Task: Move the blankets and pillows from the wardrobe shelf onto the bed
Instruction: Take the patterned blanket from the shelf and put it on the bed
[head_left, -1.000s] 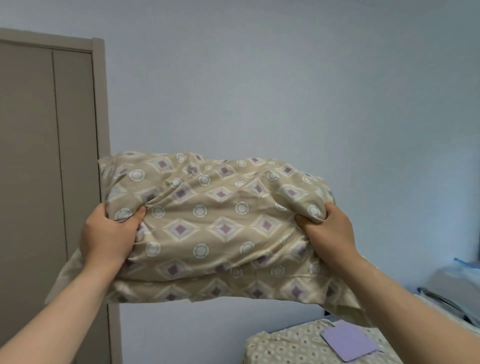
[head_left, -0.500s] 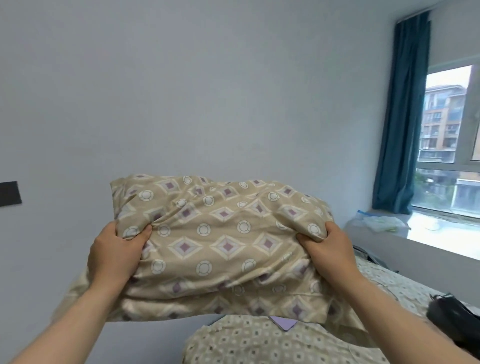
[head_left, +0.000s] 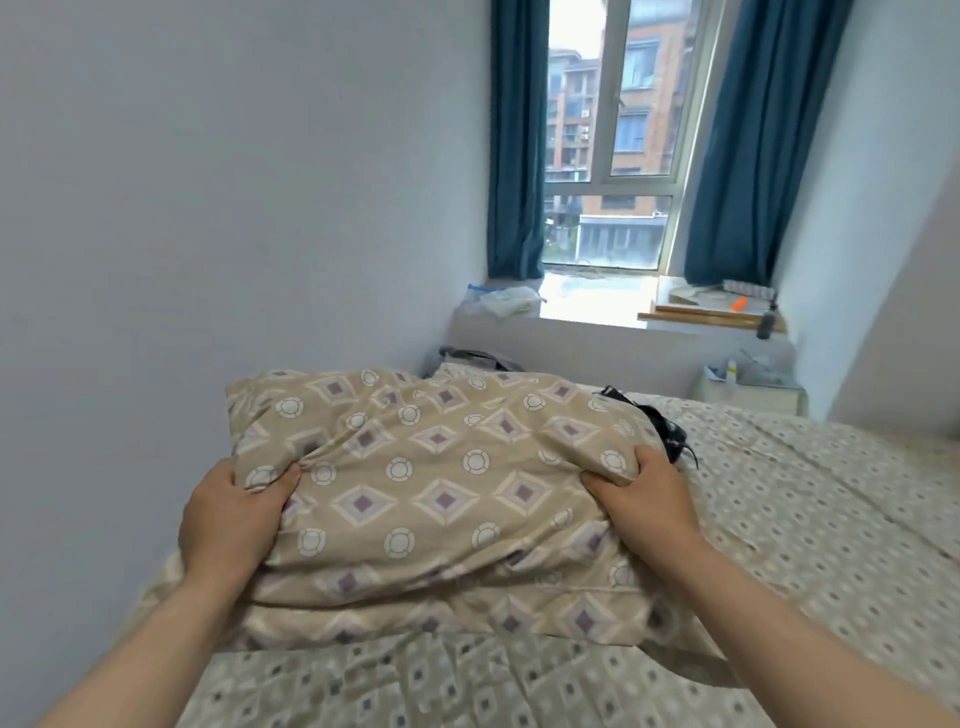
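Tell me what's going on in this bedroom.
A person grips a beige diamond-patterned pillow at both ends, the left hand on its left side and the right hand on its right. It is low over the bed, next to the wall; whether it already touches the bed is unclear. A dark item lies behind it.

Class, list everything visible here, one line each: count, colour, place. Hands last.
pillow: one, beige with diamonds and circles, over the bed
bed: one, beige patterned sheet, beside left wall
dark item: one, black, on bed behind pillow
window: one, pale frame, far end
curtains: two, dark teal, flanking window
plastic bag: one, clear, left end of sill
bottle: one, dark, sill's right end
left hand: one, grips pillow's left end
right hand: one, grips pillow's right end
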